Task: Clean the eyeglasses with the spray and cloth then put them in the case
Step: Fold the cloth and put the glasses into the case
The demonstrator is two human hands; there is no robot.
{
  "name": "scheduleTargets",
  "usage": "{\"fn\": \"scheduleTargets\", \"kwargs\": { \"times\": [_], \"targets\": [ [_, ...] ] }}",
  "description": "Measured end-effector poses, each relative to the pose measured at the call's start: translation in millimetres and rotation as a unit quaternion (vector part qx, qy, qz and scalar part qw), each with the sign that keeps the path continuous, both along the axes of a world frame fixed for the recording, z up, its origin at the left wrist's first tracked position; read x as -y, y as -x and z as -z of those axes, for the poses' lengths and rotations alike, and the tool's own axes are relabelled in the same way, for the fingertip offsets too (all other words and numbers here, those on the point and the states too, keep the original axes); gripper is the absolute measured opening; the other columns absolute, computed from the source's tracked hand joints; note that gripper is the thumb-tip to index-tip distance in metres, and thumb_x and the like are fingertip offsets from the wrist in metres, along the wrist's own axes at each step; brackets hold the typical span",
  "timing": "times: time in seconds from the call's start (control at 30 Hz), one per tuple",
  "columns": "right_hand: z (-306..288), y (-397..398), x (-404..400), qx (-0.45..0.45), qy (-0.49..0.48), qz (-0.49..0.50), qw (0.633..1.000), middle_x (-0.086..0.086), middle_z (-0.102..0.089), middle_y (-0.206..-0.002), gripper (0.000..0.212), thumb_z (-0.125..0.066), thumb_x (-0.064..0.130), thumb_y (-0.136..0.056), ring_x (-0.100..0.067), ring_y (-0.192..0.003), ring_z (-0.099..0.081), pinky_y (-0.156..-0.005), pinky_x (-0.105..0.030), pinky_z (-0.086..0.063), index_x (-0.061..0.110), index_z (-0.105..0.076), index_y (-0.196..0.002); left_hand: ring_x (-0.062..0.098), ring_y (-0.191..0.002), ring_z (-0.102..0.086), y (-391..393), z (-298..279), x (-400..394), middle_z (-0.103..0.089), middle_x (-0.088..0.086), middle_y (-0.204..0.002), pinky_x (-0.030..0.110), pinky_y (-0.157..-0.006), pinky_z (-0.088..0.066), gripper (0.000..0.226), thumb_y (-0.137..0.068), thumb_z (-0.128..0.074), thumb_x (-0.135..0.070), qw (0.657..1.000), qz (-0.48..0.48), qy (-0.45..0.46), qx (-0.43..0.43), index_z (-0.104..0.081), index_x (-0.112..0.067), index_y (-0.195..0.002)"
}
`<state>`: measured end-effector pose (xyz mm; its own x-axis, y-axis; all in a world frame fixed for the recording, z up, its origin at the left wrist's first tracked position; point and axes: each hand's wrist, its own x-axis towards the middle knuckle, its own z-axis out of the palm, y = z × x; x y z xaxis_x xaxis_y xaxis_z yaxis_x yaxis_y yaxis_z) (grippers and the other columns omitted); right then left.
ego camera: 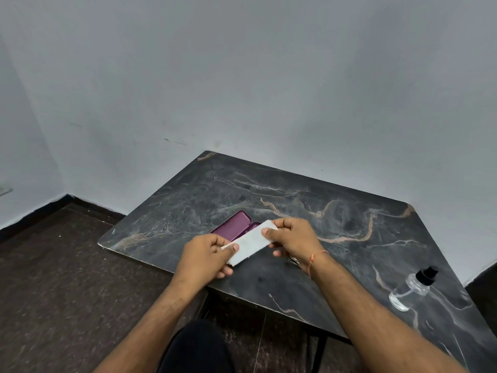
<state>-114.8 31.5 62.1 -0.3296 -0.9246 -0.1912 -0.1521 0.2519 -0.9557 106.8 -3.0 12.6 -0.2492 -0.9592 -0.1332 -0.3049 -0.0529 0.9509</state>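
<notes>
A white cloth (251, 242), folded into a long strip, is stretched between both hands above the dark marble table (336, 211). My left hand (204, 255) pinches its near left end and my right hand (294, 239) pinches its far right end. Behind the cloth lies an open purple glasses case (234, 224), partly hidden by cloth and fingers. A small dark bit of the eyeglasses (293, 261) shows under my right wrist; the rest is hidden. The clear spray bottle (411, 289) with a black pump top stands at the table's right.
The table sits against a pale grey wall, with its near edge running diagonally below my hands. Dark speckled floor (67, 278) spreads to the left. My dark-clothed knee (199, 345) is at the bottom, beside a black table leg (318, 354).
</notes>
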Motion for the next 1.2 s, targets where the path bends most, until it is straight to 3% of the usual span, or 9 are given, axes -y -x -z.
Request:
{"fn": "scheduleTargets", "kwargs": {
  "times": [0.17, 0.37, 0.5, 0.6, 0.73, 0.83, 0.97, 1.07, 1.2],
  "targets": [
    [4.1, 12.2, 50.0, -0.107, -0.045, -0.003, 0.993, -0.002, -0.073, -0.074, 0.005, -0.082, 0.015, -0.092, -0.011, -0.052, -0.057, -0.043, -0.025, -0.047, 0.012, -0.079, -0.092, 0.014, -0.058, -0.081, 10.0, -3.6, 33.1, -0.081, -0.002, -0.065, 0.025, -0.05, -0.062, 0.034, -0.097, -0.082, -0.042, 0.994, 0.005, -0.003, 0.111, -0.081, -0.014, -0.078],
    [13.0, 20.3, 85.2, -0.322, -0.08, -0.053, 0.942, 0.015, -0.076, -0.082, 0.016, -0.09, 0.032, -0.083, -0.005, -0.072, -0.065, -0.062, -0.022, -0.047, 0.028, -0.079, -0.072, 0.001, -0.041, -0.067, 12.7, -5.0, 57.0, -0.075, -0.006, -0.054, 0.027, -0.06, -0.049, 0.054, -0.089, -0.072, -0.065, 0.95, 0.019, -0.009, 0.311, -0.073, -0.035, -0.044],
    [19.3, 13.7, 93.2, -0.383, -0.111, -0.08, 0.914, 0.012, -0.074, -0.084, 0.012, -0.09, 0.033, -0.08, -0.012, -0.081, -0.068, -0.073, -0.031, -0.057, 0.024, -0.083, -0.08, 0.0, -0.044, -0.071, 13.6, -4.9, 62.7, -0.077, -0.016, -0.059, 0.025, -0.067, -0.053, 0.049, -0.089, -0.072, -0.06, 0.933, 0.045, -0.033, 0.355, -0.078, -0.024, -0.056],
    [20.9, 8.6, 90.5, -0.409, -0.117, -0.09, 0.901, 0.014, -0.07, -0.097, 0.015, -0.093, 0.031, -0.074, -0.013, -0.077, -0.067, -0.067, -0.03, -0.055, 0.022, -0.083, -0.08, -0.001, -0.047, -0.073, 13.3, -6.9, 60.3, -0.077, -0.023, -0.063, 0.024, -0.064, -0.051, 0.04, -0.088, -0.071, -0.059, 0.921, 0.073, -0.041, 0.38, -0.082, -0.022, -0.078],
    [24.8, 3.2, 76.3, -0.44, -0.107, -0.09, 0.887, 0.02, -0.068, -0.069, 0.016, -0.093, 0.029, -0.071, -0.009, -0.077, -0.068, -0.057, -0.02, -0.045, 0.021, -0.081, -0.077, -0.001, -0.046, -0.072, 7.4, -7.5, 59.0, -0.076, -0.022, -0.06, 0.023, -0.061, -0.048, 0.047, -0.083, -0.072, -0.069, 0.904, 0.073, -0.031, 0.42, -0.081, -0.022, -0.08],
    [29.3, -0.7, 54.5, -0.457, -0.092, -0.077, 0.882, 0.019, -0.068, -0.068, 0.016, -0.089, 0.03, -0.071, -0.009, -0.076, -0.067, -0.06, -0.023, -0.047, 0.026, -0.073, -0.07, 0.004, -0.054, -0.075, 0.6, -6.4, 59.3, -0.073, -0.021, -0.055, 0.024, -0.063, -0.051, 0.059, -0.078, -0.071, -0.081, 0.884, 0.057, 0.007, 0.465, -0.079, -0.022, -0.08],
    [34.5, -4.3, 18.9, -0.468, -0.088, -0.058, 0.877, 0.011, -0.072, -0.08, 0.022, -0.083, 0.038, -0.072, -0.016, -0.084, -0.07, -0.075, -0.034, -0.058, 0.029, -0.065, -0.081, 0.015, -0.077, -0.073, -8.8, 0.7, 58.6, -0.071, -0.014, -0.064, 0.03, -0.07, -0.056, 0.066, -0.067, -0.076, -0.09, 0.882, 0.032, 0.057, 0.467, -0.065, -0.025, -0.071],
    [38.8, -6.2, -7.6, -0.459, -0.079, -0.046, 0.884, 0.009, -0.074, -0.084, 0.024, -0.081, 0.04, -0.074, -0.019, -0.089, -0.071, -0.083, -0.04, -0.059, 0.031, -0.062, -0.085, 0.016, -0.07, -0.064, -12.4, 5.8, 54.6, -0.062, -0.01, -0.066, 0.03, -0.06, -0.044, 0.064, -0.069, -0.087, -0.079, 0.902, 0.058, 0.065, 0.422, -0.052, -0.025, -0.067],
    [43.4, -3.5, -38.7, -0.462, -0.054, -0.035, 0.884, 0.011, -0.075, -0.085, 0.027, -0.081, 0.042, -0.076, -0.018, -0.09, -0.072, -0.084, -0.04, -0.058, 0.033, -0.062, -0.092, 0.009, -0.057, -0.059, -12.5, 10.9, 49.6, -0.064, -0.012, -0.058, 0.029, -0.056, -0.041, 0.053, -0.072, -0.097, -0.058, 0.928, 0.097, 0.074, 0.352, -0.058, -0.023, -0.068]
  ]
}}
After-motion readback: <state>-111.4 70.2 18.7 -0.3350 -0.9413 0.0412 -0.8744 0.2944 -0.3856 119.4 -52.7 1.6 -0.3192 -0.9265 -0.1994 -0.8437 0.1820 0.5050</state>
